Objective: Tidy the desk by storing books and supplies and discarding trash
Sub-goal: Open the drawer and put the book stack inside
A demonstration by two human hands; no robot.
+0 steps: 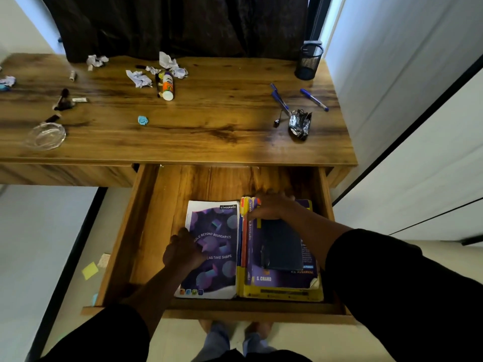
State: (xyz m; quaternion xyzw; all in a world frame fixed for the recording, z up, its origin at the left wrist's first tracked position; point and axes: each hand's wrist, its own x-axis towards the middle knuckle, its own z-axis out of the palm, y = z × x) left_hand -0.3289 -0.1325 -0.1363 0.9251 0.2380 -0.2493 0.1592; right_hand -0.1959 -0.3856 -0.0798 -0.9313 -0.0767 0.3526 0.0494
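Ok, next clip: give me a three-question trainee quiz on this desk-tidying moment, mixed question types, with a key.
1. True or false: the purple notebook lies inside the open drawer.
2. Which stands at the desk's far right corner? A) glass dish B) mesh pen holder C) glue stick
3. What does the right hand rest on?

Key
1. True; the left hand touches its left edge.
2. B, the mesh pen holder. The glass dish sits front left, the glue stick mid-desk among crumpled paper.
3. The book stack beside the notebook.
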